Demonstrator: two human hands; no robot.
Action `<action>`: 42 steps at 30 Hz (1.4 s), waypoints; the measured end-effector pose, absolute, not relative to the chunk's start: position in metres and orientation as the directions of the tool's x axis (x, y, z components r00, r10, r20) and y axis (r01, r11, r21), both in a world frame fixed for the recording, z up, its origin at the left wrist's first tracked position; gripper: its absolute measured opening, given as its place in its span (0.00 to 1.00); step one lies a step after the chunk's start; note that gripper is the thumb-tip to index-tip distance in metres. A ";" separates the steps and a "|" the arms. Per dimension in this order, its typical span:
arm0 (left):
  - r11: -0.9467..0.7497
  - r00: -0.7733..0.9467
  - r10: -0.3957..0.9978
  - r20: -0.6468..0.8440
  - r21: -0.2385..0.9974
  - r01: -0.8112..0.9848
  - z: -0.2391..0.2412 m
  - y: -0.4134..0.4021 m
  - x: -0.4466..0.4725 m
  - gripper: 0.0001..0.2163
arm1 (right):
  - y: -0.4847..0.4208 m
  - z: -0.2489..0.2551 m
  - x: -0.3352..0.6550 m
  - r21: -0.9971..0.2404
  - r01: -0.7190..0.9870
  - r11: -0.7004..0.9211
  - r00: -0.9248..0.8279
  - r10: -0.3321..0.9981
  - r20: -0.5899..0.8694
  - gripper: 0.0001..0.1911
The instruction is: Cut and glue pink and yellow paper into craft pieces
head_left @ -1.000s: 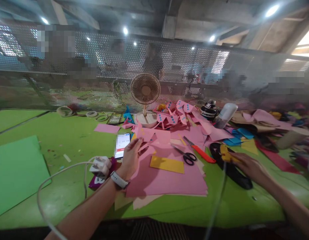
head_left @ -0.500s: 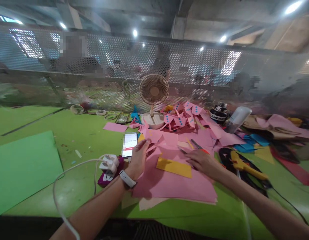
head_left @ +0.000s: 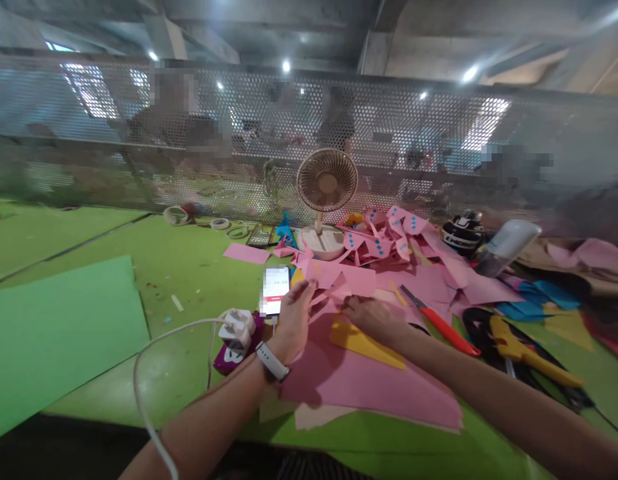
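The folded pink paper [head_left: 357, 277] is clamped in the fingers of the left hand [head_left: 293, 320], at the stacked pink sheets [head_left: 369, 380]; the right hand [head_left: 376, 319] is held beside it, its fingers' state impossible to tell

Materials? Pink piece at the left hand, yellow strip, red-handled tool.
Pink piece: matte paper or thin card; thin, crisp edges. Yellow strip: probably matte card, maybe foam; flat, even color. Red-handled tool: likely smooth plastic handle, uniform red; slim dark blade, perhaps metal.

A head-worn camera looks forward and down over the table [head_left: 199, 263].
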State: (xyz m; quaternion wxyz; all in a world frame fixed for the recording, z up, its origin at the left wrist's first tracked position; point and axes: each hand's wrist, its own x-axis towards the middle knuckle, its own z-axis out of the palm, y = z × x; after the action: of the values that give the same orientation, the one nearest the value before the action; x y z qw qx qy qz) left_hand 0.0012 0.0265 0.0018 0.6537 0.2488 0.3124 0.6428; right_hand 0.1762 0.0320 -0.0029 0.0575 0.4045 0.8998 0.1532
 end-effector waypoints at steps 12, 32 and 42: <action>0.077 -0.021 0.993 -0.120 0.750 -0.657 0.004 0.024 0.002 0.11 | 0.034 -0.008 0.173 0.376 0.700 0.607 -0.647 0.762 -0.027 0.17; 0.076 -0.021 0.992 -0.121 0.743 -0.665 0.001 0.024 0.003 0.11 | 0.034 -0.004 0.191 0.256 0.810 0.527 -0.546 0.838 0.005 0.12; 0.061 -0.014 0.996 -0.093 0.751 -0.658 -0.002 0.026 0.002 0.11 | 0.037 -0.006 0.193 0.259 0.802 0.538 -0.554 0.832 -0.010 0.12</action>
State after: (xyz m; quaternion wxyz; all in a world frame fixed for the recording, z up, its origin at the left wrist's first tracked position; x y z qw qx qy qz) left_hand 0.0025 0.0259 -0.0018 0.6522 0.2602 0.3243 0.6338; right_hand 0.1929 0.0371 -0.0061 0.0662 0.4673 0.8743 0.1130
